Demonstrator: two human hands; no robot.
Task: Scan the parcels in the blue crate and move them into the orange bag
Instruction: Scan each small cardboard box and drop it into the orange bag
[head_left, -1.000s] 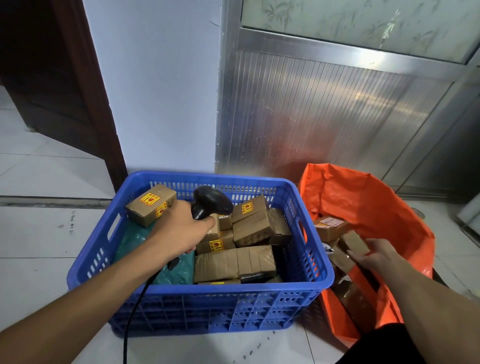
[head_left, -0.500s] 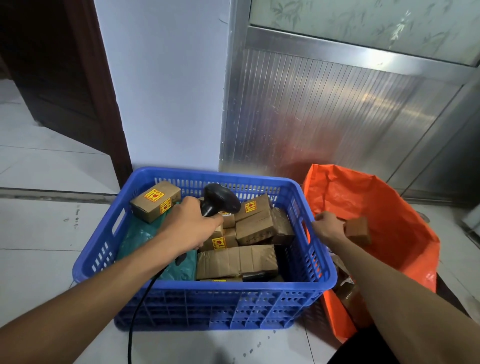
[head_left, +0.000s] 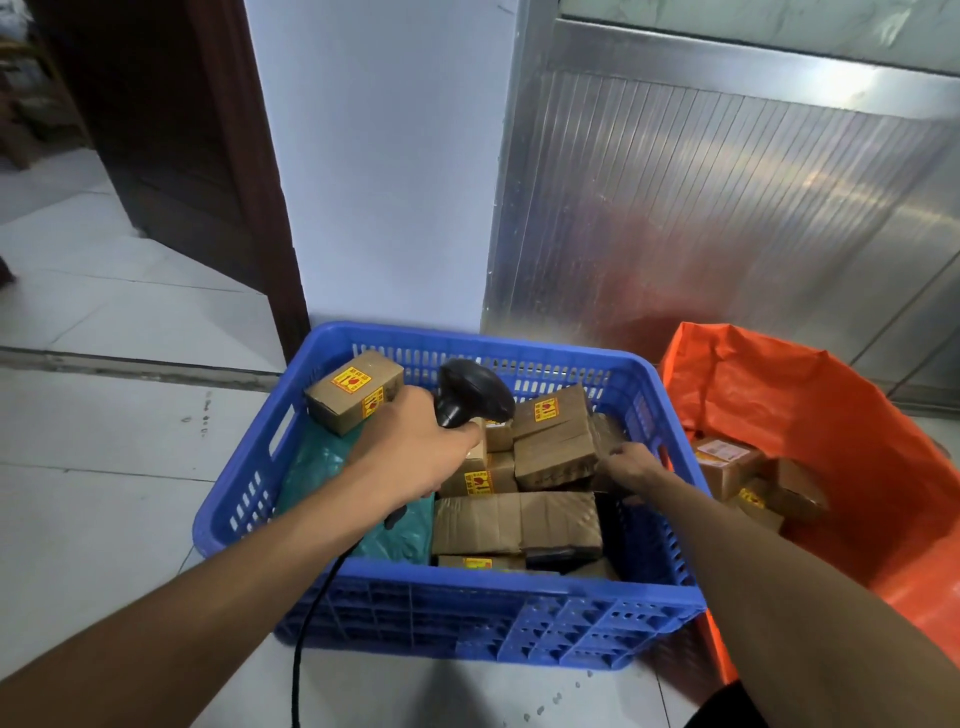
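Your left hand (head_left: 415, 457) grips the handle of the black scanner (head_left: 470, 397), fingers curled round it, holding it over the middle of the blue crate (head_left: 467, 618); its cable (head_left: 306, 623) trails down over the crate's near wall. Your right hand (head_left: 628, 465) reaches inside the crate at its right side, fingers touching the edge of a taped brown parcel (head_left: 558, 460) that lies just left of the hand; you cannot tell whether those fingers have closed on it. More parcels fill the crate, one (head_left: 353, 389) at the far left corner. The orange bag (head_left: 831, 415) stands just right of the crate, parcels (head_left: 727, 462) lying inside.
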